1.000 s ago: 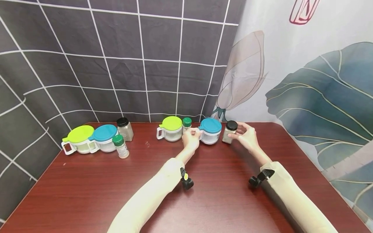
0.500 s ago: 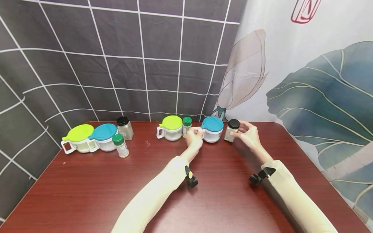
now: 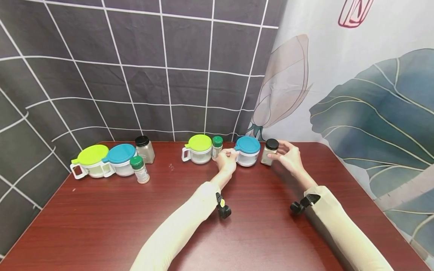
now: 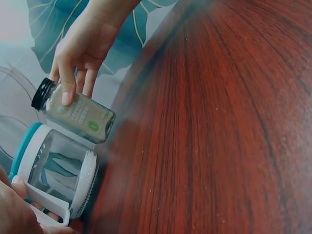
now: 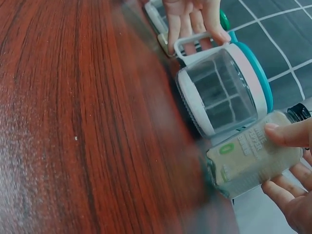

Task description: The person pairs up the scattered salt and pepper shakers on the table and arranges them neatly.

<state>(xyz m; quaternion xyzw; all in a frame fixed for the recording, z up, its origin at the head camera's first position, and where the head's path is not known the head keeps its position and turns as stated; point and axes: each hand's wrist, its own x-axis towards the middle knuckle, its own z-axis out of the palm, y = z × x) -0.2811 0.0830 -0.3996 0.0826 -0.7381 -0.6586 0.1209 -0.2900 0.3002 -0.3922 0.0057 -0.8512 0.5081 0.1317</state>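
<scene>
My left hand (image 3: 226, 162) pinches the white handle (image 4: 48, 202) of a clear seasoning jar (image 5: 222, 92) with a blue lid (image 3: 248, 144). To the right of that jar, my right hand (image 3: 289, 158) holds a black-capped spice bottle (image 3: 268, 156) between thumb and fingers. The bottle's pale contents and printed label (image 5: 248, 146) show in both wrist views. Both containers stand upright near the table's back edge, close side by side. Just left of the blue-lidded jar is a small green-capped spice bottle (image 3: 217, 146), partly hidden by my left hand.
A green-lidded seasoning jar (image 3: 200, 150) stands left of the small bottle. Farther left are another green-lidded jar (image 3: 93, 156), a blue-lidded jar (image 3: 121, 158), a black-capped bottle (image 3: 145, 149) and a green-capped bottle (image 3: 139, 169). Tile-patterned cloth (image 3: 135, 86) hangs behind the table (image 3: 101, 218).
Over the first half second, the left hand and blue-lidded jar shifted slightly right, and the right hand's spice bottle did too. Since then both hands have stayed almost still.
</scene>
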